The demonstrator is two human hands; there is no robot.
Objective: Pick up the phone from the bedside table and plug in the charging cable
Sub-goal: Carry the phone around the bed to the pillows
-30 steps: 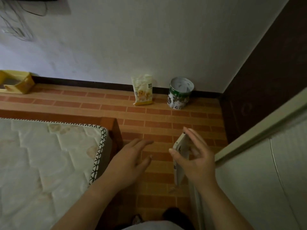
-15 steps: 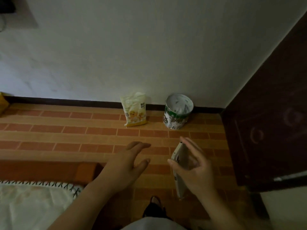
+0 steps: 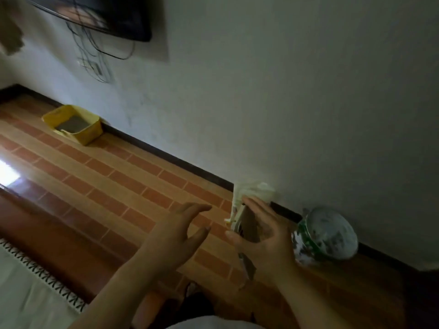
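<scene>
A: Any text legible anywhere?

B: None. The green and white can point(image 3: 325, 236) against the wall carries printing, too blurred to read.

A: And the pale packet point(image 3: 249, 194) just left of the can?

B: Some printing on its front, nothing readable, and a hand covers part of it.

A: The yellow box point(image 3: 73, 124), far left of the can along the same wall?

B: No lettering can be made out.

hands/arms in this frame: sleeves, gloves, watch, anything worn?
Both forearms are bare up to the frame's bottom edge: no sleeves in view. No gloves, watch or rings visible on the left hand or right hand, though the frame is dim and blurred.
</scene>
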